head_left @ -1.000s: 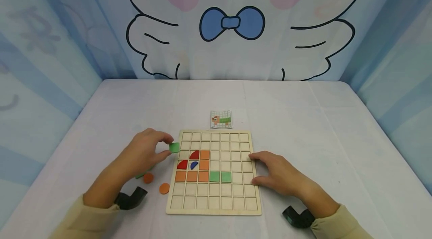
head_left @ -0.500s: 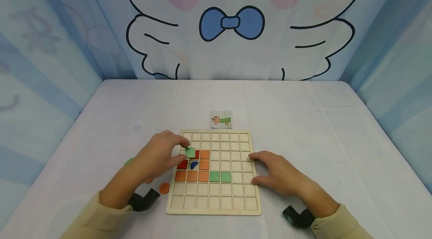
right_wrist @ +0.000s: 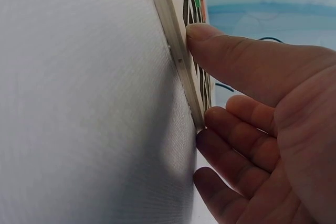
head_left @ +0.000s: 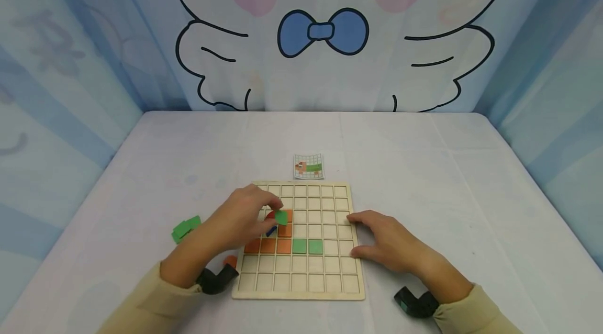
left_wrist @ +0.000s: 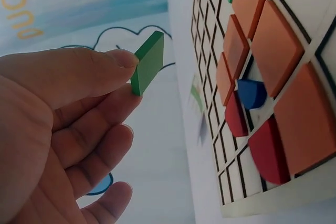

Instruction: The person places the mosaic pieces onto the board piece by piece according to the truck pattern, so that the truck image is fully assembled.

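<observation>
My left hand (head_left: 240,219) pinches a green square tile (left_wrist: 149,65) between thumb and fingertip, held above the upper left part of a wooden grid board (head_left: 330,282). Several orange squares (left_wrist: 277,48), two red quarter-round pieces (left_wrist: 269,153) and a blue half-round piece (left_wrist: 252,94) sit in the board's cells, partly covered by that hand in the head view. Two green squares (head_left: 307,246) lie in the row with the lower orange ones. At the board's right edge, my right hand (head_left: 395,244) touches the rim with spread thumb and fingertips.
Beyond the board lies a small picture card (head_left: 308,167) with a gridded animal pattern. Loose green tiles (head_left: 186,229) rest on the white table (head_left: 424,166) left of the board. An orange disc (head_left: 230,261) is partly hidden by the left wrist's black camera (head_left: 218,278).
My left hand has moved right with the green tile, from beside the board's left edge to over the orange and red pieces. My right hand has stayed at the right edge.
</observation>
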Available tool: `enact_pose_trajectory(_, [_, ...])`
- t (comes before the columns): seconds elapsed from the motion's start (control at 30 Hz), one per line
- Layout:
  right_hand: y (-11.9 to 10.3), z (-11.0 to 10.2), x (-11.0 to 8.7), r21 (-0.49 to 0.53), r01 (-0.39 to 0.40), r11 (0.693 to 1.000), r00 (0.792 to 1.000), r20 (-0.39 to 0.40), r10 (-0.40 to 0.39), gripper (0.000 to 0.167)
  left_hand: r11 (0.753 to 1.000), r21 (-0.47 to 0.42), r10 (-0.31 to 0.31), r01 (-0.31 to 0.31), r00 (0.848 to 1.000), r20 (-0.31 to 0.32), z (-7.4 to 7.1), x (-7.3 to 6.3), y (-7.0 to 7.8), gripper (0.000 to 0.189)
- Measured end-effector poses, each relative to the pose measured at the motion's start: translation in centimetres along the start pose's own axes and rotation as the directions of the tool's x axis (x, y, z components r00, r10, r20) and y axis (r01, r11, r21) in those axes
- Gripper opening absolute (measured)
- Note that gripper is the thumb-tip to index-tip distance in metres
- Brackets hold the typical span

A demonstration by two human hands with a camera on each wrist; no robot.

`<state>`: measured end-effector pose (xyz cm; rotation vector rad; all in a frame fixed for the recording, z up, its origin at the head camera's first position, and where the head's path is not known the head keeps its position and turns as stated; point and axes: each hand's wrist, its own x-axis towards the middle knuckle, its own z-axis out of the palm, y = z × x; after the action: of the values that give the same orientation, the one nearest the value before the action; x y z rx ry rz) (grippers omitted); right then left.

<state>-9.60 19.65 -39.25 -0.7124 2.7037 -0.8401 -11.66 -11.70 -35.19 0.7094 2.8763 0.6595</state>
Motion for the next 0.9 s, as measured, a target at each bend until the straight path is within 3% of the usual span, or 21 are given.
enact_pose_trajectory(0.3, [-0.1, 0.0, 0.0, 0.002, -0.007, 1.0, 1.0, 0.001, 0.007, 0.062, 0.998, -0.032, 0.057, -0.056, 0.998, 0.026, 1.0, 0.3, 0.0, 0.022])
enact_pose_trajectory(0.5, [0.0, 0.0, 0.0, 0.007, -0.006, 1.0, 1.0, 0.001, 0.006, 0.062, 0.986, -0.038, 0.164, -0.163, 0.986, 0.02, 1.9, 0.3, 0.0, 0.018])
enact_pose_trajectory(0.73, [0.2, 0.2, 0.0, 0.001, 0.004, 1.0, 1.0, -0.009, -0.004, 0.061, 0.983, -0.042, 0.178, -0.176, 0.983, 0.033, 2.7, 0.4, 0.6, 0.02])
enact_pose_trajectory(0.9, [0.2, 0.2, 0.0, -0.001, -0.003, 1.0, 1.0, -0.009, 0.003, 0.061, 0.972, -0.027, 0.235, -0.234, 0.972, 0.012, 3.0, 0.7, 1.0, 0.02])
